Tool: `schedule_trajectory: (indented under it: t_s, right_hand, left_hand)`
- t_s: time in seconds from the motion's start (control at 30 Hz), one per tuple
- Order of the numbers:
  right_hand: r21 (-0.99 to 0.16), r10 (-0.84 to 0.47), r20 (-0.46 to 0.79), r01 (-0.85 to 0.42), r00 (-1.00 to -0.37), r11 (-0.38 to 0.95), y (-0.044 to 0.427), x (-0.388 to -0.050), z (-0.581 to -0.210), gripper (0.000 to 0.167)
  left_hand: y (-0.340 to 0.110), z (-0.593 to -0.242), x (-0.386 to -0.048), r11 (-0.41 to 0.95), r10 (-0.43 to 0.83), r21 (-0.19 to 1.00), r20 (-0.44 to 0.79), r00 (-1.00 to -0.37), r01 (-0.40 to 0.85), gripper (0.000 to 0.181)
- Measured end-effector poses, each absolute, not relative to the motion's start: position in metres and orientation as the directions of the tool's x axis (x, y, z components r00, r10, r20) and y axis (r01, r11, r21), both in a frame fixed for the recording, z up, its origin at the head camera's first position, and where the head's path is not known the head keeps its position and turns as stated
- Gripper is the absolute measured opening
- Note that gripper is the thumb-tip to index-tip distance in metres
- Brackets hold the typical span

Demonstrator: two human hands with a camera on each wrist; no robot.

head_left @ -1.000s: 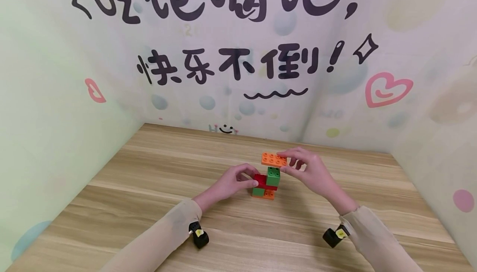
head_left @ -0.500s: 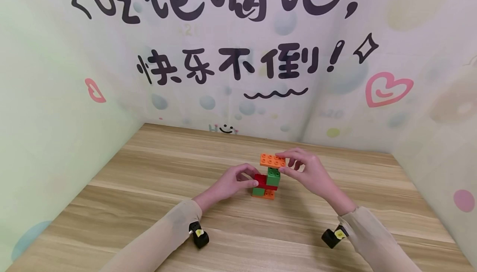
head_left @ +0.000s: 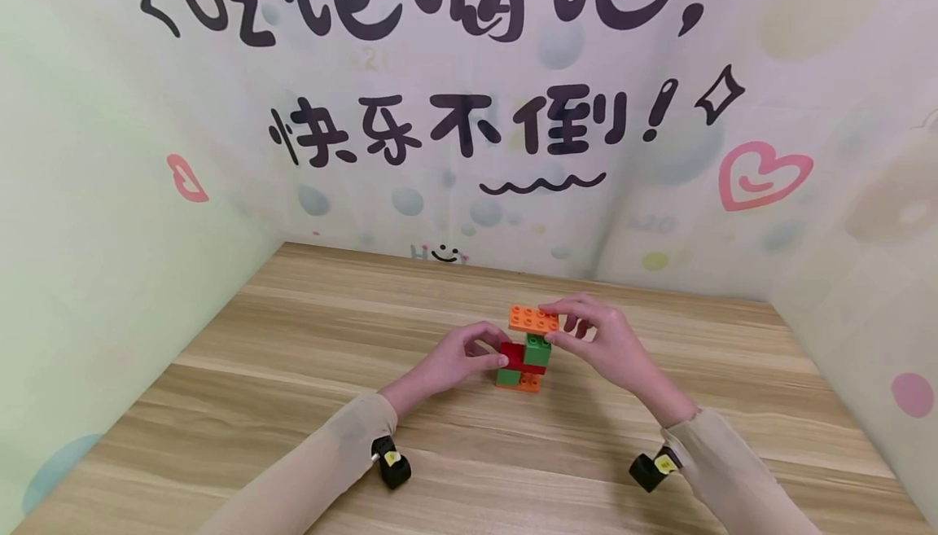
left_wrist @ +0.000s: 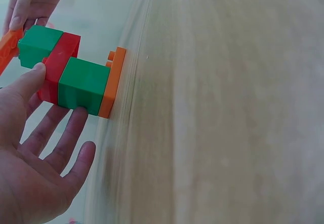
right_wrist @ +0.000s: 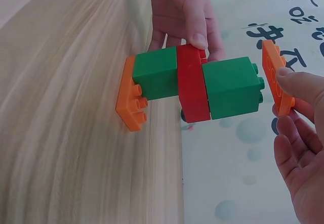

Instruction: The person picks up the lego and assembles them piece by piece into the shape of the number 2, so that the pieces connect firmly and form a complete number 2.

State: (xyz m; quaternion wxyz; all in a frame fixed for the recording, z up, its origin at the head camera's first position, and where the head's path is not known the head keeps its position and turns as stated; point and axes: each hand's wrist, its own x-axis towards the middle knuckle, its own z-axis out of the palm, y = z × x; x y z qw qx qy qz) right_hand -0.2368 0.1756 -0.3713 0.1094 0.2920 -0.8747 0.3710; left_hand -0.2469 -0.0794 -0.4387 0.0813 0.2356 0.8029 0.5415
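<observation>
A small building-brick tower stands on the table. An orange brick (head_left: pixel 530 383) forms its base, then come a green brick (right_wrist: pixel 155 73), a red brick (right_wrist: pixel 192 90) and an upper green brick (right_wrist: pixel 231 88) offset to the right. My left hand (head_left: pixel 458 358) holds the tower at the red brick, thumb on the near side and fingers behind. Between thumb and fingers, my right hand (head_left: pixel 608 338) pinches a flat orange brick (head_left: pixel 529 319) over the upper green brick. The right wrist view shows a gap between that flat brick and the green studs (right_wrist: pixel 259 82).
The wood-grain table (head_left: pixel 308 331) extends around the tower on every side. Behind it hangs a white printed cloth (head_left: pixel 454 217) with black lettering. A wrist camera (head_left: pixel 392 466) sits below the left cuff, another wrist camera (head_left: pixel 652 470) below the right.
My right hand has shifted slightly left and down with the flat orange brick, bringing it further over the upper green brick. The left hand and the tower have stayed put.
</observation>
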Motion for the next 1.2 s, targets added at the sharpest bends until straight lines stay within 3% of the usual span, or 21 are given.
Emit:
schedule_trajectory:
  t_s: [1.2]
  right_hand:
    - [-0.619, -0.442, 0.392, -0.587, -0.807, 0.522, 0.1712, -0.2325, -0.3804, 0.034]
  left_hand:
    - [-0.0783, -0.4399, -0.2478, 0.318, 0.449, 0.910, 0.102, -0.888, 0.265, 0.028]
